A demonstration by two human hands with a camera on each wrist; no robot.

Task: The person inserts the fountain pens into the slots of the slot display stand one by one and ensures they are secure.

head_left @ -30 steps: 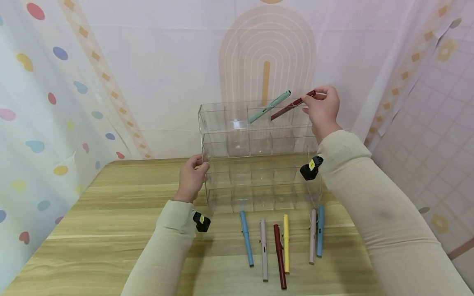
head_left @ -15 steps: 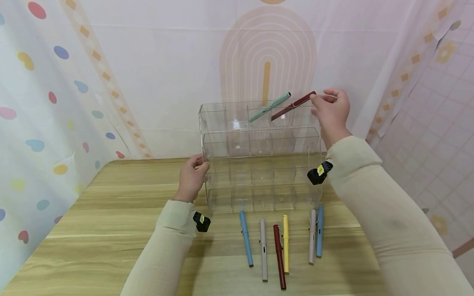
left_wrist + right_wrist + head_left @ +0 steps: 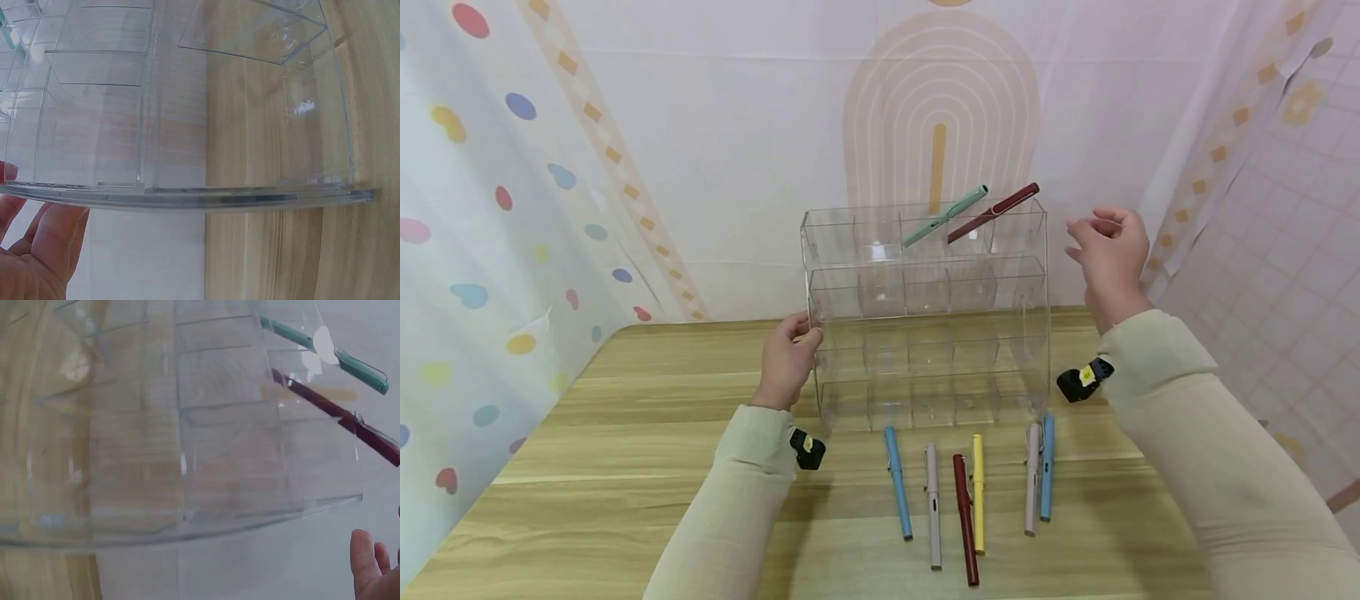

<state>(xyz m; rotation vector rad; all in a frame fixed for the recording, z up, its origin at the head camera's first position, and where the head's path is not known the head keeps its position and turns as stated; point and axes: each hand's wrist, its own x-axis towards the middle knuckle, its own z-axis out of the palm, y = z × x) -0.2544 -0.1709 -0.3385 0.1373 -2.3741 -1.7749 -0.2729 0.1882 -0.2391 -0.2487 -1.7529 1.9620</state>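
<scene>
A clear acrylic pen rack (image 3: 925,317) with several tiers of compartments stands on the table. My left hand (image 3: 787,358) grips its left side panel; in the left wrist view, fingers (image 3: 59,234) show along that panel's edge. Two capped pens lean in the top tier: a mint green pen (image 3: 945,217) and, to its right, a dark red pen (image 3: 992,213), both slanting up to the right. Off the rack's upper right corner, my right hand (image 3: 1112,258) hangs in the air with loosely bent fingers and holds nothing. The right wrist view shows its fingertips apart from the dark red pen (image 3: 337,412).
In front of the rack, several pens lie on the wooden table (image 3: 625,450): a blue pen (image 3: 898,483), a mauve pen (image 3: 933,506), another dark red pen (image 3: 966,521), a yellow pen (image 3: 978,493), and a second mauve and blue pair at right. A patterned curtain (image 3: 737,167) hangs behind.
My right hand has let go of the dark red pen in the top tier and drawn away to the right and down. The left hand stays at the rack's side.
</scene>
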